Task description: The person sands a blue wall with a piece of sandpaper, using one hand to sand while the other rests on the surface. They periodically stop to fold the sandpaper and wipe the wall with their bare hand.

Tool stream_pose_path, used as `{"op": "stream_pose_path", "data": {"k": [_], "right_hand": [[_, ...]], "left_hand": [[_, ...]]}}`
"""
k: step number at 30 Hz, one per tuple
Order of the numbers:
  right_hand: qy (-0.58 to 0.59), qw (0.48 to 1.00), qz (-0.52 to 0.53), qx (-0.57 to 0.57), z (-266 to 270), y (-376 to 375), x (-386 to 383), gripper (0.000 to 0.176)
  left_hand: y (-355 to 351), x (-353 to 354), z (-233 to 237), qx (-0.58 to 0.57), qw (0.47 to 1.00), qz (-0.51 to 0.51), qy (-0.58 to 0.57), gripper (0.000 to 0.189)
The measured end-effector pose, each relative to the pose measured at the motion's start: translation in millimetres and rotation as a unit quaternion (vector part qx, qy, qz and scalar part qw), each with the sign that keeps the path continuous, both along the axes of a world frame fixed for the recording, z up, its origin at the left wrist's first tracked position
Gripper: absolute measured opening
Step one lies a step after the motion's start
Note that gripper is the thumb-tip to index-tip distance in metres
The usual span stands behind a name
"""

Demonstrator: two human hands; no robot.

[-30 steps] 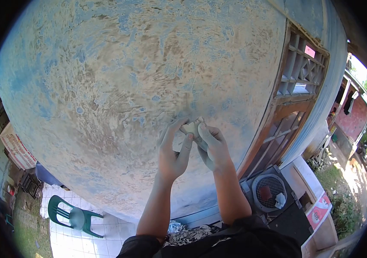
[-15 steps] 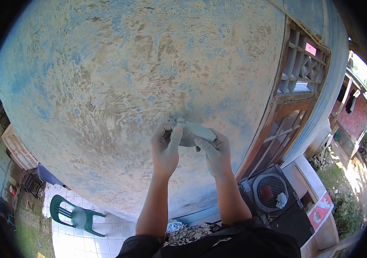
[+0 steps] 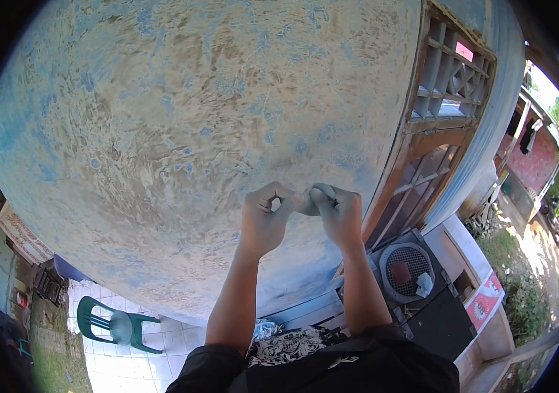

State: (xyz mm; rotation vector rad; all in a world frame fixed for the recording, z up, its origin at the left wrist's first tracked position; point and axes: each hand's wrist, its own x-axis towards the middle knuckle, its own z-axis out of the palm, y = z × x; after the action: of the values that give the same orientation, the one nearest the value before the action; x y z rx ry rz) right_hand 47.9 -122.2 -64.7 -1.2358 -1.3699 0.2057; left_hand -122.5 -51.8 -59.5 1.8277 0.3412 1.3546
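From my head view, my left hand and right hand are raised close together before the wall. Both are closed narrowly on the grey piece, which sits between them; my fingers hide much of it, so I can't tell its full shape. My left thumb and forefinger bend into a ring, their tips at the piece's left end, while my right thumb presses against its right side. The wall is patchy blue and tan. To the right stands a wooden door, with a round grille below it. A green chair stands lower left on white tiles.
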Motion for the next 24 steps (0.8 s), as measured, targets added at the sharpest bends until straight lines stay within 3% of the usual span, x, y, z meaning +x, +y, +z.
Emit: {"op": "stream_pose_path", "data": {"k": [1, 5, 7, 10, 13, 14, 15, 17, 19, 21, 22, 24], "right_hand": [[0.007, 0.999, -0.047, -0.003, -1, -1, 4, 0.025], [0.075, 0.996, -0.050, -0.014, -6, -7, 12, 0.026], [0.317, 0.948, 0.005, 0.007, -8, -11, 15, 0.027], [0.350, 0.936, 0.042, 0.003, -24, -12, 25, 0.028], [0.289, 0.955, 0.056, 0.044, -23, -18, 26, 0.026], [0.291, 0.954, 0.055, 0.045, -22, -19, 28, 0.026], [0.286, 0.954, 0.086, 0.027, -21, -22, 31, 0.023], [0.280, 0.953, 0.116, 0.006, -24, -27, 35, 0.021], [0.200, 0.972, 0.094, -0.077, -29, -29, 36, 0.018], [0.223, 0.972, 0.073, -0.022, -35, -26, 30, 0.018], [0.243, 0.968, 0.054, 0.033, -36, -25, 26, 0.018], [0.242, 0.967, 0.078, 0.031, -36, -27, 18, 0.021]], "left_hand": [[1, 4, -2, 0.000, 1.000, -0.005, 0.003, 0.010], [-6, 27, 2, -0.082, 0.996, -0.013, -0.028, 0.013], [-7, 31, 0, -0.099, 0.995, -0.004, -0.032, 0.015], [-7, 30, -10, -0.105, 0.991, -0.038, 0.070, 0.017], [-6, 22, -2, -0.102, 0.987, 0.017, 0.125, 0.015], [-2, 17, 0, -0.016, 0.986, 0.011, 0.164, 0.015], [-2, 14, 3, 0.069, 0.977, 0.006, 0.201, 0.015], [-6, 14, 10, 0.071, 0.975, 0.013, 0.211, 0.016], [-6, 17, 7, 0.074, 0.972, 0.023, 0.222, 0.016], [-5, 28, -3, -0.120, 0.989, -0.079, 0.029, 0.023], [-11, 32, -4, -0.118, 0.989, -0.080, 0.029, 0.023], [-27, 37, -2, -0.281, 0.954, -0.096, 0.037, 0.034]]}}
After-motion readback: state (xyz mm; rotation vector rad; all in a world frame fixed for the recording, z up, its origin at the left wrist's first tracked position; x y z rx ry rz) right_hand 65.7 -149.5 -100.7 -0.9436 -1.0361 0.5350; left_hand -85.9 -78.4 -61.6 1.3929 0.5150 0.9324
